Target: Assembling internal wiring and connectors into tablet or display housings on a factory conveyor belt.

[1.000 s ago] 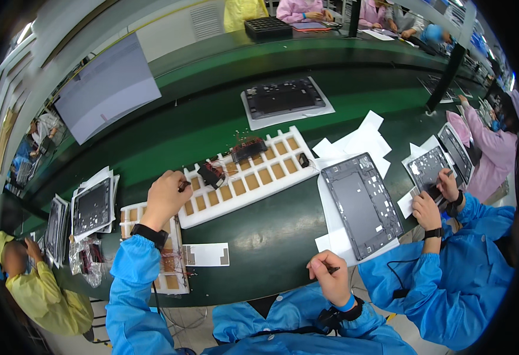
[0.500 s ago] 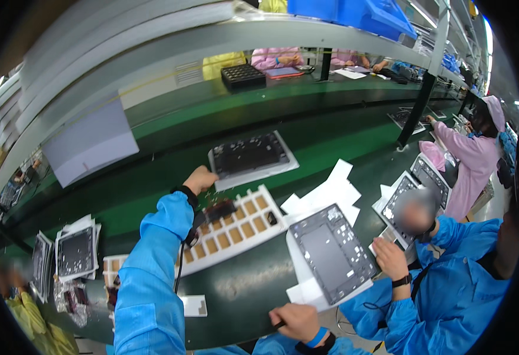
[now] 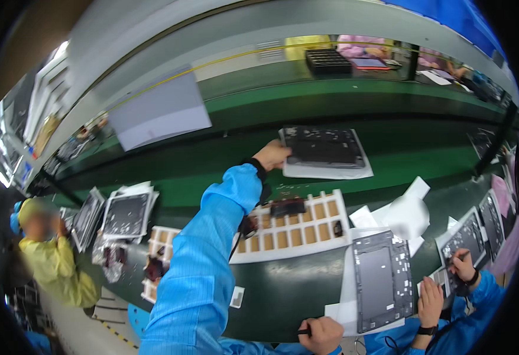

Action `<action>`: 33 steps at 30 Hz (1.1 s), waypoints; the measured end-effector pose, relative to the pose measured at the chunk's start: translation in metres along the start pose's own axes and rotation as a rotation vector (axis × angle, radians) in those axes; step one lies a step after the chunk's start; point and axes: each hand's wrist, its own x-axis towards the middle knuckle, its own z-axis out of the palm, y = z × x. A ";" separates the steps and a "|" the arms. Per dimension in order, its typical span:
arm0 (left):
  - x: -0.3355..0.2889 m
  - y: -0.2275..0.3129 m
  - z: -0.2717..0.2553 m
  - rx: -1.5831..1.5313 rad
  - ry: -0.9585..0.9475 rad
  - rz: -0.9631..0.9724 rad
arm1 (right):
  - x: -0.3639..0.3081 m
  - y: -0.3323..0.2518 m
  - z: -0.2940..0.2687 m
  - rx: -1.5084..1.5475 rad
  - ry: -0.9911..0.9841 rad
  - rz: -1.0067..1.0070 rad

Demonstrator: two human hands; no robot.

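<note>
Here you are, your left arm stretched right out over the counter [image 3: 289, 278], and your left hand [image 3: 271, 155] is up against the left edge of the dark panel [image 3: 324, 148]! That panel lies flat on a white sheet [image 3: 330, 173] on the green strip, beyond the gridded white tray [image 3: 295, 251], with pale paper showing along its near and right sides. Your fingers meet the edge, but whether that grip is clamped on it or merely touching, I cannot tell.

Down near the front, your right hand [image 3: 323, 335] is curled into a fist, its grip closed around a thin dark tool [image 3: 304, 332] that pokes out to the left. Just beside it on the right sits a grey housing [image 3: 378, 278], speckled with small white pieces, white paper tucked beneath and loose white sheets [image 3: 404, 213] beyond its far end.

Back to the middle: your blue sleeve [image 3: 197, 278] crosses the tray's left end, a dark reddish bundle [image 3: 287, 207] lies along its far side, and a small black part [image 3: 337, 228] fills a slot at the right. Over on your left, a second tray [image 3: 162, 236], a clear plastic bag [image 3: 109, 254] and a panel on papers [image 3: 126, 214]. And on your right, a blue-sleeved co-worker has both hands over another panel [image 3: 469, 239].
</note>
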 end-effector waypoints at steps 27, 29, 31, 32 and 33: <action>-0.614 -0.069 0.109 -0.198 0.142 0.096 | 0.008 -0.056 0.034 1.141 -0.084 0.704; -0.612 -0.069 0.080 0.013 0.000 0.130 | 0.013 -0.038 0.015 0.985 -0.217 0.681; -0.607 -0.072 0.050 0.019 0.087 0.055 | 0.019 -0.026 0.001 0.859 -0.294 0.640; -0.594 -0.053 0.037 0.059 0.161 -0.009 | 0.024 -0.021 -0.003 0.776 -0.388 0.647; -0.582 -0.047 0.026 0.157 0.232 0.002 | 0.029 -0.019 -0.005 0.693 -0.481 0.650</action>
